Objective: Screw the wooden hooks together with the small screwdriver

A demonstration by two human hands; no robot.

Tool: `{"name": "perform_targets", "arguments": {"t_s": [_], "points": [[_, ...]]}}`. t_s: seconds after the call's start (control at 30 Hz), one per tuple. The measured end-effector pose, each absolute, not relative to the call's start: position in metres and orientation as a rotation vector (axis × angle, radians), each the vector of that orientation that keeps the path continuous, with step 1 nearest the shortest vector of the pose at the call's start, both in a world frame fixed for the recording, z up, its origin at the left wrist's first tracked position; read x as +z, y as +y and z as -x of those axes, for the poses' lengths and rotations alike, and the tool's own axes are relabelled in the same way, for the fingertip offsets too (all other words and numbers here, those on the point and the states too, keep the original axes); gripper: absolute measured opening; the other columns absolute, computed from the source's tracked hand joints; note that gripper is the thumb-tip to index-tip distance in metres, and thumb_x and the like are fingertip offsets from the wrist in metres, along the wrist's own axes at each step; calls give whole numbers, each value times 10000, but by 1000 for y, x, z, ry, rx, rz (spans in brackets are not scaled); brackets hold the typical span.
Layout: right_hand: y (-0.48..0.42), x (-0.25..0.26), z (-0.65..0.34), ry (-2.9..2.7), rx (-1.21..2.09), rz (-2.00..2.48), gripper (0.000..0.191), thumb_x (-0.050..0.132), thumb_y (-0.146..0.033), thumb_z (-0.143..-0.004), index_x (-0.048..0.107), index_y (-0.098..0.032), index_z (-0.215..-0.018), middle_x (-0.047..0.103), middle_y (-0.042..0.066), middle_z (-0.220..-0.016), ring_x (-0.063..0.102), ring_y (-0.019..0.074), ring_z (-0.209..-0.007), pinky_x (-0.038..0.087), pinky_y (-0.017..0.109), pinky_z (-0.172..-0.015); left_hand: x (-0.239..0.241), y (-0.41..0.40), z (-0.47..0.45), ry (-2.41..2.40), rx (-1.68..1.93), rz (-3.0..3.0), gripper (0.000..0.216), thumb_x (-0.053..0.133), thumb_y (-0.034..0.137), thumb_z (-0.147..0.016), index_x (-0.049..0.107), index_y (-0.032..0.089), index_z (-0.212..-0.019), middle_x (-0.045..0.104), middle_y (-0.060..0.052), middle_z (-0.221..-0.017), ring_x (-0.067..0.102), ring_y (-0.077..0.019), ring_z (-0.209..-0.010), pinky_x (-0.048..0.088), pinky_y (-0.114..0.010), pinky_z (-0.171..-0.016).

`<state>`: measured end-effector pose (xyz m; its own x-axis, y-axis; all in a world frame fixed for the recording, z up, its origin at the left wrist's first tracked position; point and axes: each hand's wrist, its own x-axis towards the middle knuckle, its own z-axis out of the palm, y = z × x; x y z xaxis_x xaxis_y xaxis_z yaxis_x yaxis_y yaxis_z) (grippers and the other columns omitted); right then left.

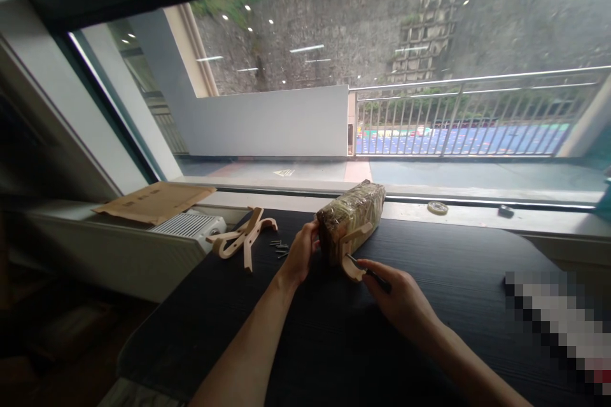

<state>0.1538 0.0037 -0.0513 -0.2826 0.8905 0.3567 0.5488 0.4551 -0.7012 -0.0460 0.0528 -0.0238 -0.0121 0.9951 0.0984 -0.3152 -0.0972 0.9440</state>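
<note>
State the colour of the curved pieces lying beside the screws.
Curved pieces: pale tan wood; head view.

Dark bench [477,280] below a window [305,44]. Left: loose wooden parts [243,238], screws [280,248]. Cardboard [155,201] just behind a white heater [188,227]. Tape roll [437,208] on the sill [525,219]. Railing [458,117] outside.

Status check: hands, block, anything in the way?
Left hand grips the wrapped block. Right hand holds a dark tool to the curved wooden piece on it. Spare wooden pieces and screws lie left, clear of both.
</note>
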Motion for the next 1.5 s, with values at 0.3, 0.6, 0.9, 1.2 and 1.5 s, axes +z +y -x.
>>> {"name": "perform_targets", "arguments": {"t_s": [0.3,0.6,0.9,1.2,1.5], "points": [[3,-52,-153,-1972,569,1200,345,464,-282,-854,658,-203,-1129,707,53,-1054,658,218,-952,500,336,-829,-18,44,27,863,1565,-1152,429,690,347,-757,608,216,-1157,659,-27,-1150,566,-204,-1108,417,-273,-943],[4,-56,-153,-1968,542,1200,345,465,-281,-848,661,-215,-1124,710,52,-1045,663,224,-939,506,347,-829,-22,52,31,728,1536,-808,304,734,295,-708,674,211,-994,715,-6,-948,636,-190,-978,468,-302,-910],[3,-53,-153,-1984,539,1207,349,458,-262,-853,656,-195,-1132,705,57,-1057,656,219,-953,497,342,-841,-19,39,22,1003,1647,-1364,415,727,351,-706,625,194,-1077,666,-32,-1046,577,-216,-1025,429,-261,-886],[0,-52,-151,-1987,524,1177,345,458,-244,-851,658,-192,-1127,708,60,-1045,660,217,-940,506,335,-822,-26,40,27,1038,1616,-1459,474,607,401,-812,550,235,-1253,625,-14,-1212,498,-234,-1201,352,-278,-1017],[2,-52,-153,-1977,546,1168,339,478,-235,-839,666,-175,-1114,708,63,-1047,661,222,-948,506,343,-838,-40,51,25,795,1632,-1071,481,603,422,-817,553,227,-1255,581,-30,-1293,445,-206,-1276,312,-300,-1086]]}}
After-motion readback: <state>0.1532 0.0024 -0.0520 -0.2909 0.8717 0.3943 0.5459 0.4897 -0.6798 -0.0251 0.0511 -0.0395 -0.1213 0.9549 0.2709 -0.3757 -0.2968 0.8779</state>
